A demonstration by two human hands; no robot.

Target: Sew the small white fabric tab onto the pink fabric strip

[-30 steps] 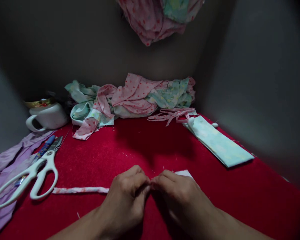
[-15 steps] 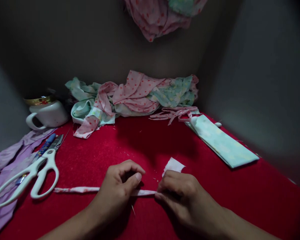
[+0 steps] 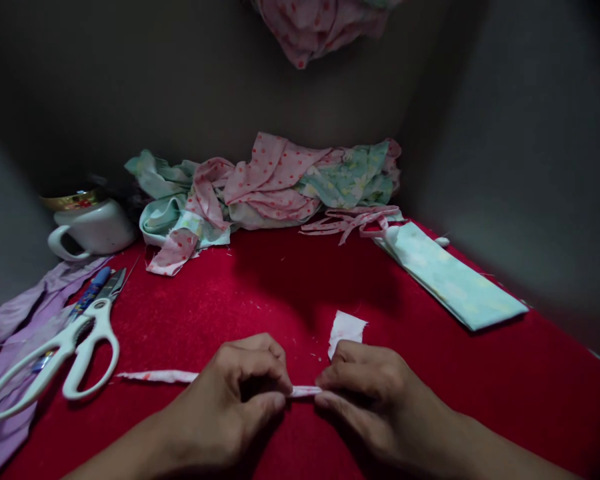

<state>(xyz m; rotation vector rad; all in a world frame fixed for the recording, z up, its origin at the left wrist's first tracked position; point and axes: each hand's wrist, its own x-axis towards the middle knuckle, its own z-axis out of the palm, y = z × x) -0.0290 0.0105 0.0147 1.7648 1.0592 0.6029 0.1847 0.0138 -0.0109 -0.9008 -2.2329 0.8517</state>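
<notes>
A narrow folded strip of white and pink fabric (image 3: 157, 377) runs across the red cloth, its loose end pointing left toward the scissors. My left hand (image 3: 245, 393) pinches it between thumb and fingers near the middle of the view. A short way to the right, my right hand (image 3: 367, 393) grips the same strip with thumb and fingertips, and a small length shows between the two hands. Any part of the strip beyond the right hand is hidden. Just behind the right hand's knuckles lies a small white fabric scrap (image 3: 347, 330).
White-handled scissors (image 3: 75, 347) and a blue pen-like item (image 3: 96, 283) rest on lilac cloth (image 3: 10, 380) at left. A white mug (image 3: 95, 227) stands behind. Crumpled pink and green fabric (image 3: 280, 177) lines the back; folded mint fabric (image 3: 460, 280) lies right.
My left hand has moved slightly right and closed its thumb and fingers on the strip, nearer the right hand. The strip's left end has shifted a little to the right.
</notes>
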